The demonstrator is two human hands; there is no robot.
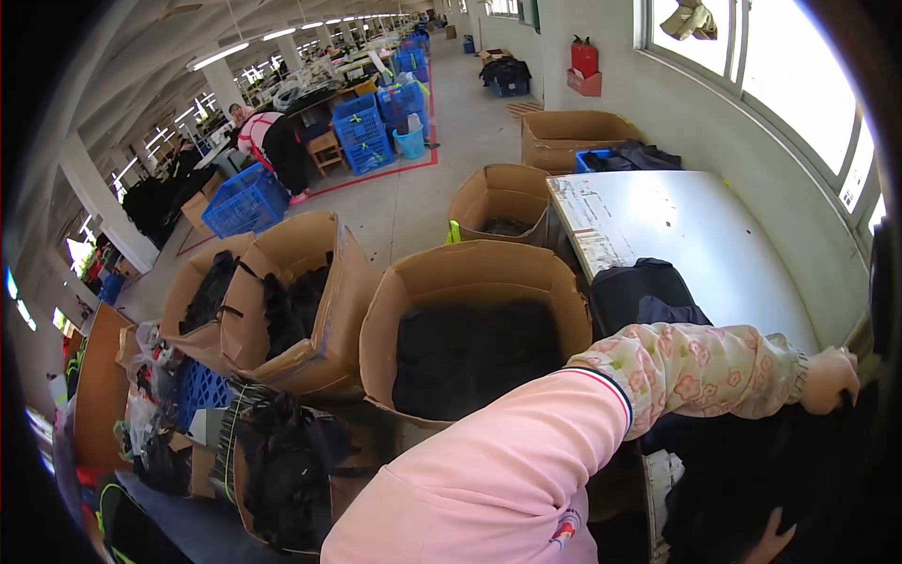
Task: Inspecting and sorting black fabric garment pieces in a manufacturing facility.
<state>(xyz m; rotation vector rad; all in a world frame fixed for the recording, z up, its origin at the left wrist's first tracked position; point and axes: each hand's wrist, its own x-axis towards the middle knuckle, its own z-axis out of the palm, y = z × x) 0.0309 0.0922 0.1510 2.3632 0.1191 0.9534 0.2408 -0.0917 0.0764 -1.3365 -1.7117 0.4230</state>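
My left arm, in a pink sleeve with a flowered cover over the forearm, reaches across to the right. At its end my left hand (831, 381) is closed, its fingers curled on the upper edge of a black cloth piece (752, 470). That dark fabric hangs or lies spread down to the lower right; its full shape is hidden in shadow. Low on the same fabric lies my right hand (770, 540), partly cut off by the frame's edge, with its visible fingers apart. Beyond my forearm, folded black fabric (644, 291) rests at the near end of a white-topped table (733, 244).
A large cardboard box (470, 258) with black fabric stands before me, and more boxes (343, 282) of dark pieces are to its left. Blue crates (249, 202) stand along the aisle. A person (268, 141) bends beside them. A windowed wall (601, 132) runs along the right.
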